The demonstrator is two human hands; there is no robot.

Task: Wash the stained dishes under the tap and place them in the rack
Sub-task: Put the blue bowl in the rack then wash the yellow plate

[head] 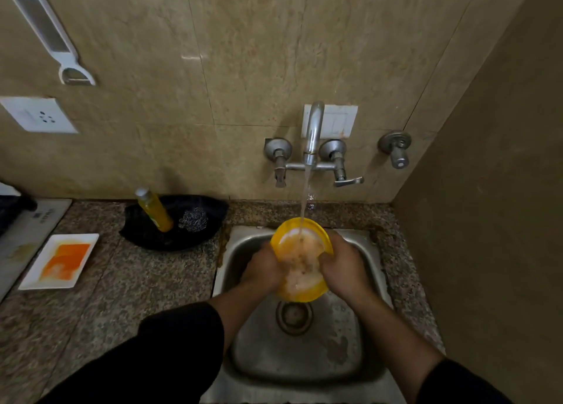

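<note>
Over the sink [359,284], left hand [262,269] and right hand [344,266] grip the yellow bowl [301,257] between them under the tap [312,132].

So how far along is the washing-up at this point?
Nothing looks finished: no rack or clean dish is in view. In hand: the left hand and right hand hold the yellow bowl under the running tap over the sink, cloudy water inside it. Left to do: the white plate on the counter, smeared orange, then both dishes into the rack.
</note>
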